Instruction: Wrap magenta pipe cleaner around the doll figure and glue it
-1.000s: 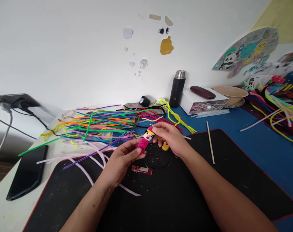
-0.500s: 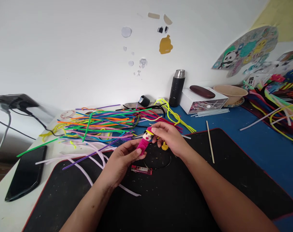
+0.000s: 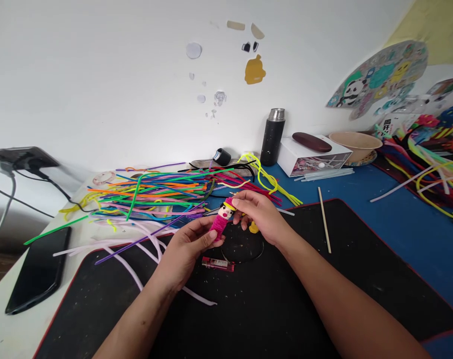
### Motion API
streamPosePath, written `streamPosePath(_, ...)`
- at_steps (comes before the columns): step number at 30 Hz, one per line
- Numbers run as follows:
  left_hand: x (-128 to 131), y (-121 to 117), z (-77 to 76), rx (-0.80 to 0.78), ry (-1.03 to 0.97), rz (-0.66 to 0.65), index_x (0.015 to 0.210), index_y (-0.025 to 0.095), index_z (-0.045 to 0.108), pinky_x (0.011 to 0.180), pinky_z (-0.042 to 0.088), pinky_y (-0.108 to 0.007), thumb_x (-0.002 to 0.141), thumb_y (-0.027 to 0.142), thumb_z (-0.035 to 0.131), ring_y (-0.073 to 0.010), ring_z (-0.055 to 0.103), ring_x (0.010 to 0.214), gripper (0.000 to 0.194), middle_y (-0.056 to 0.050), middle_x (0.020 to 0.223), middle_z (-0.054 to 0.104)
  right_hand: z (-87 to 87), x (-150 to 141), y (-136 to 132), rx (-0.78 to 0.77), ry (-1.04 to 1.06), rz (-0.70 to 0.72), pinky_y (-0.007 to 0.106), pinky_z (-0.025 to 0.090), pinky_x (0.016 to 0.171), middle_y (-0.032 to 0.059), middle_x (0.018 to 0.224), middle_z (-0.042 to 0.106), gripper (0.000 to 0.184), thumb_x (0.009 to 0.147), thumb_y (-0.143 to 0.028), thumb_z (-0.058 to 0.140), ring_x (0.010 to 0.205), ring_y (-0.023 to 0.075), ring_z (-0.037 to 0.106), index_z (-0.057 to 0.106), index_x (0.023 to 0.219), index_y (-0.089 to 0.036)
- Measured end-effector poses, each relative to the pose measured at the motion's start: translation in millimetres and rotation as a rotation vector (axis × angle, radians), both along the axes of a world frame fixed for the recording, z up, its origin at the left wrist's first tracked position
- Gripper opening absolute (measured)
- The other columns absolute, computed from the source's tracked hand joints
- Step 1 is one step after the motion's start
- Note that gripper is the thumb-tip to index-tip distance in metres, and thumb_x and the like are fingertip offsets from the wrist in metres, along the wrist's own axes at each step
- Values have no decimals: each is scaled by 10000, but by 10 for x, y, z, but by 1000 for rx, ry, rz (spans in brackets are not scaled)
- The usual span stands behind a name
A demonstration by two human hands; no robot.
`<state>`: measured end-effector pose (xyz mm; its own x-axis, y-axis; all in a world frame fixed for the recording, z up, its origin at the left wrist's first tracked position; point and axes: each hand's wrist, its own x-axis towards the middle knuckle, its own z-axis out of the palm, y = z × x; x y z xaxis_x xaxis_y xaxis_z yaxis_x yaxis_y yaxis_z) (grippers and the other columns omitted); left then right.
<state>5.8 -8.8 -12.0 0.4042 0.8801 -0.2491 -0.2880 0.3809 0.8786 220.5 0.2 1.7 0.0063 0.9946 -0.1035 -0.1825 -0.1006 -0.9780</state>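
A small pipe-cleaner doll (image 3: 221, 222) with a pink body, a white face and a pink and yellow hat is held up above the black mat (image 3: 286, 309). My left hand (image 3: 191, 249) is closed round its lower body, thumb in front. The fingers of my right hand (image 3: 258, 214) pinch the doll's hat at the top. A thin pointed tip shows behind the right fingers; what it belongs to is hidden. Below the doll lie a pink-red lighter (image 3: 218, 264) and a thin black loop (image 3: 248, 261). Partly behind my right hand sits a small yellow piece (image 3: 253, 227).
Many coloured pipe cleaners (image 3: 162, 192) are heaped at the back left, beside a black phone (image 3: 39, 274). A wooden stick (image 3: 324, 219) lies on the mat's right. Behind stand a black thermos (image 3: 273, 137), a white box (image 3: 312, 155) and a beige bowl (image 3: 355, 141).
The doll's head and hat have shifted slightly left, and the right fingers have moved a little with them. Both hands keep their hold. The whole view has shifted very slightly.
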Motion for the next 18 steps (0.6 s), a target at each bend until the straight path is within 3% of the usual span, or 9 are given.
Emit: streamPosePath(18,-8,-1,-21,68,47,8,1064,229,875,811,651,-298,758,354,968,-201,730,906,344,-69,1078,825,-43,1,10,4,15,36,187,478,428,-2,792,716,289,843,-447,830,585,138,708,696,923,-204)
